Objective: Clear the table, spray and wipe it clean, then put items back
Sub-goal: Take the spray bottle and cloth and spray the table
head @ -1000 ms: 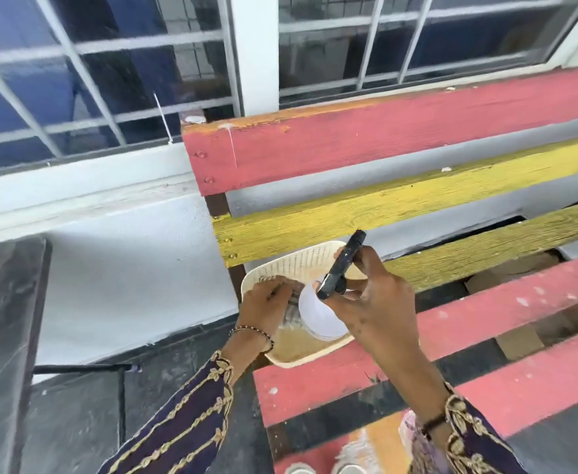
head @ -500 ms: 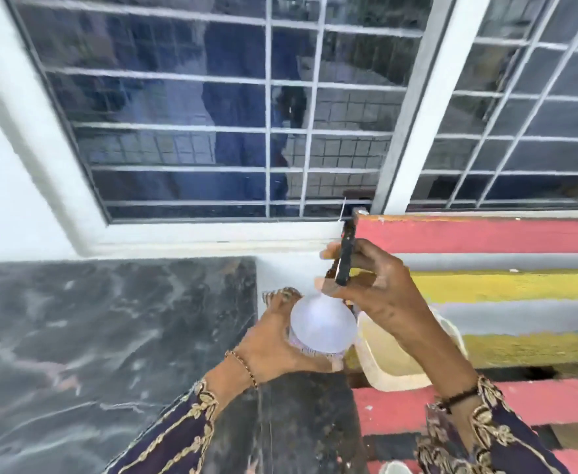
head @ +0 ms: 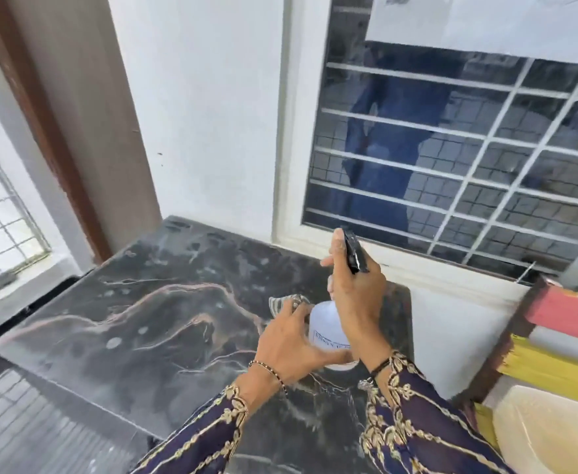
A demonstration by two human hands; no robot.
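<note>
A white spray bottle [head: 326, 328] with a black trigger head is held over the right part of the dark marble table [head: 150, 323]. My right hand [head: 357, 292] grips its neck and trigger from above. My left hand [head: 292, 336] supports the bottle's body from the left and pinches a striped cloth [head: 285, 302] against it. The cloth is mostly hidden behind my fingers. The bottle's nozzle points toward the wall and window.
A cream plastic basket [head: 554, 429] sits on the red and yellow slatted bench [head: 567, 343] at the right. A barred window [head: 451, 159] and white wall rise behind the table. A brown door frame [head: 51, 124] stands at the left.
My view and both hands swung left from the bench to over the marble table, carrying the spray bottle and cloth away from the basket.
</note>
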